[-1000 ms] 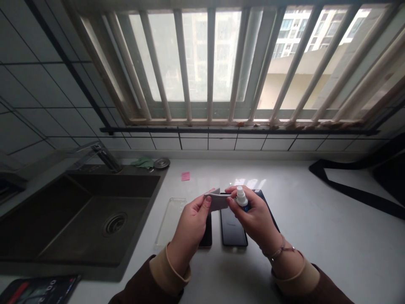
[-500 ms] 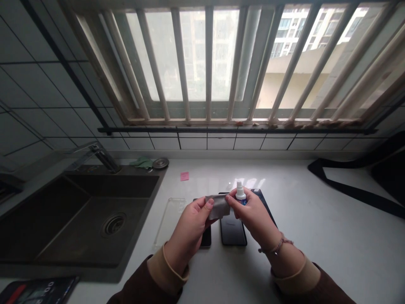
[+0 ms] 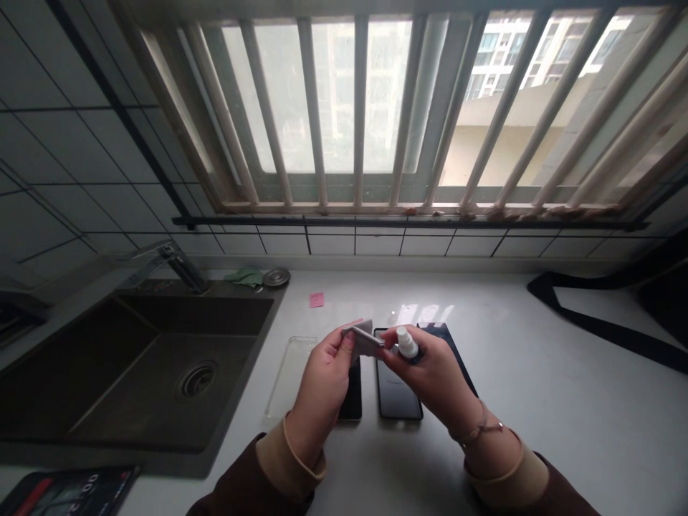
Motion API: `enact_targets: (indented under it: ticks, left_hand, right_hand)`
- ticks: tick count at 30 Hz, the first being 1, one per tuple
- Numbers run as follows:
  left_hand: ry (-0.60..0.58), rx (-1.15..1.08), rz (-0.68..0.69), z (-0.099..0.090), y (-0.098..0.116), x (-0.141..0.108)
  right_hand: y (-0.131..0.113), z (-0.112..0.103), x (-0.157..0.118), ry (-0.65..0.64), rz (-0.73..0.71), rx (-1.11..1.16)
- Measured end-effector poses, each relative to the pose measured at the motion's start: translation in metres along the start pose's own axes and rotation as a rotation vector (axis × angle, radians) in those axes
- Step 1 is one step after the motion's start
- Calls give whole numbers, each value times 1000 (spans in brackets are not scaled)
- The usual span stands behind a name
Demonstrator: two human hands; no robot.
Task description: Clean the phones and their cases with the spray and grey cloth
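Observation:
A small grey cloth [image 3: 365, 339] is stretched between my two hands above the counter. My left hand [image 3: 326, 369] pinches its left side, thumb on top. With its fingertips my right hand [image 3: 424, 365] grips the cloth's right edge, and the same hand also holds a small white-capped spray bottle [image 3: 407, 344] against the palm. Beneath the hands lies a dark phone [image 3: 398, 394], and a second dark phone [image 3: 352, 398] is partly covered by my left hand. A clear phone case [image 3: 287, 373] rests to the left.
The sink [image 3: 145, 380] with its faucet [image 3: 183, 265] is at the left. A pink note [image 3: 317, 299], a green cloth [image 3: 244, 277] and a metal drain strainer [image 3: 276, 276] lie toward the back. At right is a black strap [image 3: 591, 315]; a dark tablet-like item [image 3: 448, 344] sits behind my right hand.
The cloth has gone from facing me flat to folded and tilted. The spray bottle has tipped in my right hand, its cap now pointing up and slightly left.

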State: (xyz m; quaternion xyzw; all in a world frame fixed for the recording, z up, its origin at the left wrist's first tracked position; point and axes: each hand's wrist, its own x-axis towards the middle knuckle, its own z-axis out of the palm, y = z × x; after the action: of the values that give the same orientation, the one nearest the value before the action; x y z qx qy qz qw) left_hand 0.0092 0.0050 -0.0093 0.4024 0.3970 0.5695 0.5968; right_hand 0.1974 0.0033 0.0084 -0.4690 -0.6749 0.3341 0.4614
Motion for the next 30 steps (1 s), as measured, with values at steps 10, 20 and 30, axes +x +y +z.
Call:
enact_targets:
  ticks: [10,20,30]
  left_hand:
    - [-107,-39,-54,4,2,-3]
    - [-70,-87,-127,5,5,-3]
    - [15,-148,-337,1,8,-3]
  right_hand:
    - [11,4,-1,-69,384,258]
    - [3,7,2,-155,573,522]
    - [14,2,5,-197,679,422]
